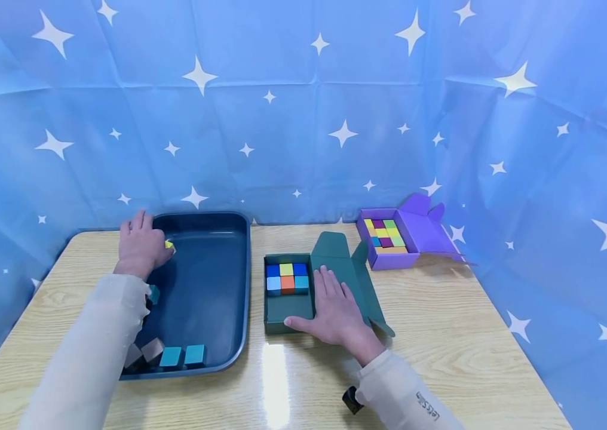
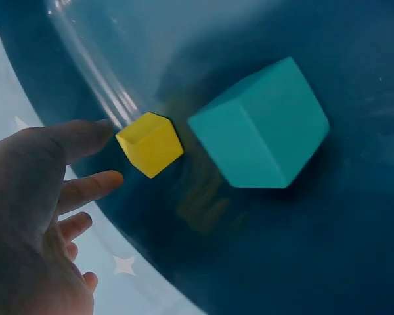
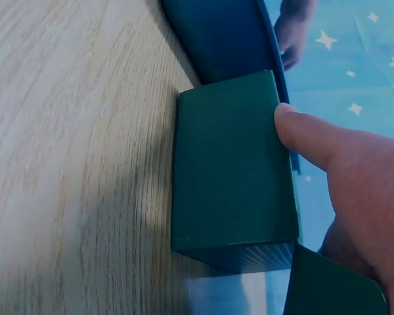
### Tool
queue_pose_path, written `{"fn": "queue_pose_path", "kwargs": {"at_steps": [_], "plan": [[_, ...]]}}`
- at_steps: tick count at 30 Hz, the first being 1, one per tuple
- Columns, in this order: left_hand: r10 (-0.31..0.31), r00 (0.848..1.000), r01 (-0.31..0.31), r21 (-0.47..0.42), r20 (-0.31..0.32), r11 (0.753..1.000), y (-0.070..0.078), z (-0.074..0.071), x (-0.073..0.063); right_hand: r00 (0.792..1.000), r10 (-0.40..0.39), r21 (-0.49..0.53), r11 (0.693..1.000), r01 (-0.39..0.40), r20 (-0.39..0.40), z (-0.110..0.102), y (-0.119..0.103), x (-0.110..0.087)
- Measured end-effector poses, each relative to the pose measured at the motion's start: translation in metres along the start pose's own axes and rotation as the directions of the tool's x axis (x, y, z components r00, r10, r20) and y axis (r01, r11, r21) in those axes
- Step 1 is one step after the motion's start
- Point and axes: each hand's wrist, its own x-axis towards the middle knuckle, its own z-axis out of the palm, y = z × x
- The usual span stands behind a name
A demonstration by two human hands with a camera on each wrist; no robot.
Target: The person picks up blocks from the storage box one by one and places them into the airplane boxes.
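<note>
At the far left corner of the dark blue tray (image 1: 244, 286), my left hand (image 1: 139, 245) reaches over the rim. In the left wrist view its thumb and fingers are spread beside a yellow cube (image 2: 150, 146), with a small gap visible. A larger-looking teal cube (image 2: 262, 128) lies close by in the tray. My right hand (image 1: 336, 310) rests with straight fingers on the opened lid of a green box (image 1: 287, 307), its thumb touching the box's front edge (image 3: 285, 111). Two rows of colored cubes (image 1: 287, 279) sit in the back of that box.
A purple box (image 1: 392, 261) with its lid folded open stands at the back right, holding several colored blocks (image 1: 385, 233). Teal cubes (image 1: 195, 355) and grayish cubes (image 1: 153, 349) lie along the tray's near side. A starry blue cloth (image 1: 282, 119) hangs behind the wooden table (image 1: 443, 334).
</note>
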Motion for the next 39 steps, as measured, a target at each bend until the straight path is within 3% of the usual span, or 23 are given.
{"fn": "queue_pose_path", "kwargs": {"at_steps": [12, 17, 29, 34, 39], "plan": [[-0.007, 1.000, 0.007, 0.006, -0.022, 1.000, -0.004, 0.016, 0.005, 1.000, -0.003, 0.014, 1.000, 0.003, 0.009, -0.001, -0.001, -0.002], [0.010, 0.999, -0.009, 0.020, -0.042, 1.000, -0.001, 0.014, 0.004, 1.000, -0.002, 0.004, 1.000, 0.002, 0.011, -0.001, 0.000, -0.001], [0.017, 1.000, -0.017, 0.043, -0.011, 0.999, -0.002, 0.014, 0.003, 1.000, 0.004, 0.004, 1.000, -0.004, 0.017, -0.001, -0.002, -0.001], [0.065, 0.995, -0.064, 0.018, -0.072, 0.998, 0.001, 0.006, 0.002, 1.000, 0.002, 0.000, 1.000, -0.002, 0.017, -0.001, -0.002, 0.000], [0.122, 0.981, -0.125, -0.006, -0.149, 0.992, 0.017, -0.010, 0.003, 1.000, 0.005, -0.006, 1.000, -0.005, 0.012, -0.001, -0.001, 0.000]]}}
